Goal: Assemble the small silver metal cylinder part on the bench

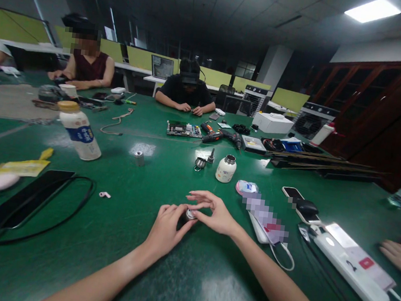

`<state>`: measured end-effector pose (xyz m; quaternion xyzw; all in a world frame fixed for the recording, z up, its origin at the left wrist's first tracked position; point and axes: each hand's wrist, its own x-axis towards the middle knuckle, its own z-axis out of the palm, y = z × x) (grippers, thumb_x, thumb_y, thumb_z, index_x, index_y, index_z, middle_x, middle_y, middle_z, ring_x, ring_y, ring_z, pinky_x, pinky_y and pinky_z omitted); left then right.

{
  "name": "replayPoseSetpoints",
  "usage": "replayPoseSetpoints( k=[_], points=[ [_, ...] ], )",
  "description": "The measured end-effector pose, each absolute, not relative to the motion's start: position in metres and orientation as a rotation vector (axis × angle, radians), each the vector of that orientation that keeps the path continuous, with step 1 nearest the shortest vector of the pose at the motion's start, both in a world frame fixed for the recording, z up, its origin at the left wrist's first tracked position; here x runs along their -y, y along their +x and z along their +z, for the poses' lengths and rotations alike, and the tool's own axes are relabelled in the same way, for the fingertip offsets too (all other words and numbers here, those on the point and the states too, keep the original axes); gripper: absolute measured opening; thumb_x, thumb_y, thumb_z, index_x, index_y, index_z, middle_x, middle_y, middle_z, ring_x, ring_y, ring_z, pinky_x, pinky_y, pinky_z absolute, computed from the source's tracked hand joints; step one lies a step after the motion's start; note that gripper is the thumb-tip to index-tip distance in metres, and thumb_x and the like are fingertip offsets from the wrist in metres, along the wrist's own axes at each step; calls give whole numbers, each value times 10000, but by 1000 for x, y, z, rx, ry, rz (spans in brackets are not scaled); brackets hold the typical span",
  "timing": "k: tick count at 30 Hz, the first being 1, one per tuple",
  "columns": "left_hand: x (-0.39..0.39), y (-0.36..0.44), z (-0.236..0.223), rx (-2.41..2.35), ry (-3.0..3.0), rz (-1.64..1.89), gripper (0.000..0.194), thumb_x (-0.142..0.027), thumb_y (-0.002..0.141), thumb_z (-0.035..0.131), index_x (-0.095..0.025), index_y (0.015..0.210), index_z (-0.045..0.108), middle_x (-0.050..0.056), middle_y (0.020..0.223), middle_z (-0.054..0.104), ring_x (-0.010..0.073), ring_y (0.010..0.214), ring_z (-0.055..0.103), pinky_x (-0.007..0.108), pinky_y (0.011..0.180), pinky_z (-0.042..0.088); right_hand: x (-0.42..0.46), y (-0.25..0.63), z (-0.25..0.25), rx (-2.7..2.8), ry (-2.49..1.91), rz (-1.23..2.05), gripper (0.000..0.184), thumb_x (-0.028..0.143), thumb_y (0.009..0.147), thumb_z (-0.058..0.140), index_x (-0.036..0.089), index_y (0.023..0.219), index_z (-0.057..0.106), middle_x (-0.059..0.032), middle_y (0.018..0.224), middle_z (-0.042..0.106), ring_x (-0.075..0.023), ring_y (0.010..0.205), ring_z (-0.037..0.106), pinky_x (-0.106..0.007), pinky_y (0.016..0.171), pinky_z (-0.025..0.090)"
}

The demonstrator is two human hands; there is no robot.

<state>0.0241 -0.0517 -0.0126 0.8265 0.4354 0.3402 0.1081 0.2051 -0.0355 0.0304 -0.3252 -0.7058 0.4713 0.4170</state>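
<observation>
Near the middle of the green table, my left hand (168, 224) is closed around a small round silvery-white piece (190, 213), its exact kind too small to make out. From the other side my right hand (213, 212) bends over the same piece, thumb and fingertips at its top and the other fingers lifted. Fingers cover much of it. Just beyond the hands stands a small cream insulated bottle (226, 169) with its metal mouth uncovered. A dark metal clip-like part (201, 163) lies left of that bottle. Farther left a small silver cylinder (139, 158) stands upright.
A milk bottle (81, 132), a tablet (26, 198) with a black cable and one earbud (104, 194) lie to the left. Phones and a white power strip (349, 269) occupy the right. Power drills (220, 136) and a circuit board (184, 129) lie farther back. Co-workers sit around.
</observation>
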Motion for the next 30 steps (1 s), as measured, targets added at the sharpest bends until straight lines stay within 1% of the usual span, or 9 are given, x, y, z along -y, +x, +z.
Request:
replayPoseSetpoints(
  k=[3, 8, 13, 16, 20, 23, 26, 28, 30],
  points=[
    [52, 24, -12, -1271, 2425, 1005, 223, -372, 905, 560, -205, 1053, 564, 42, 958, 674, 226, 874, 588, 393, 811, 390, 36, 204, 31, 1753, -838, 1157, 458, 227, 773, 689, 224, 1216, 572, -90, 1160, 666, -213, 1049, 662, -410, 946, 522],
    [53, 24, -11, -1268, 2423, 1016, 231, -373, 909, 552, -208, 1070, 564, 44, 971, 679, 219, 878, 588, 383, 808, 387, 37, 201, 27, 1722, -878, 1059, 376, 209, 765, 683, 212, 1135, 618, -66, 1058, 689, -184, 870, 712, -383, 884, 541],
    [53, 24, -10, -1282, 2421, 995, 235, -377, 915, 539, -204, 1073, 564, 52, 985, 680, 219, 882, 595, 384, 809, 392, 38, 198, 24, 1720, -884, 981, 350, 180, 759, 668, 216, 1104, 624, -47, 1023, 684, -168, 827, 711, -343, 826, 551],
    [53, 24, -11, -1277, 2437, 997, 246, -382, 916, 533, -209, 1089, 562, 54, 982, 682, 220, 876, 605, 385, 804, 397, 39, 197, 25, 1759, -879, 866, 329, 147, 761, 648, 227, 1080, 632, -36, 1016, 685, -155, 807, 705, -324, 815, 538],
    [52, 23, -12, -1271, 2456, 1031, 241, -352, 913, 537, -209, 1105, 563, 50, 951, 684, 216, 852, 617, 375, 788, 405, 41, 197, 25, 1872, -905, 621, 320, 166, 784, 664, 253, 1089, 630, -22, 998, 698, -163, 818, 695, -363, 878, 478],
    [52, 23, -13, -1266, 2461, 1044, 237, -340, 909, 544, -203, 1102, 558, 49, 946, 683, 219, 852, 620, 379, 793, 404, 41, 197, 23, 1920, -896, 473, 313, 224, 798, 696, 263, 1100, 623, -17, 976, 708, -173, 818, 687, -374, 876, 453],
    [51, 23, -15, -1251, 2467, 1042, 231, -338, 916, 532, -198, 1098, 549, 52, 946, 683, 222, 861, 620, 389, 806, 399, 41, 198, 19, 1939, -872, 398, 268, 274, 826, 684, 267, 1089, 632, -22, 942, 715, -187, 870, 675, -367, 867, 455],
    [50, 23, -15, -1248, 2468, 1041, 230, -340, 919, 528, -195, 1097, 547, 53, 943, 683, 221, 859, 620, 391, 803, 398, 41, 197, 17, 1933, -858, 371, 232, 292, 839, 672, 269, 1068, 644, -29, 957, 716, -197, 943, 662, -371, 888, 452],
    [51, 23, -15, -1255, 2465, 1044, 236, -343, 916, 533, -192, 1096, 551, 54, 933, 684, 222, 851, 621, 390, 794, 400, 41, 197, 14, 1924, -850, 365, 206, 298, 845, 667, 268, 1048, 653, -34, 986, 714, -198, 966, 656, -371, 897, 454]
  ],
)
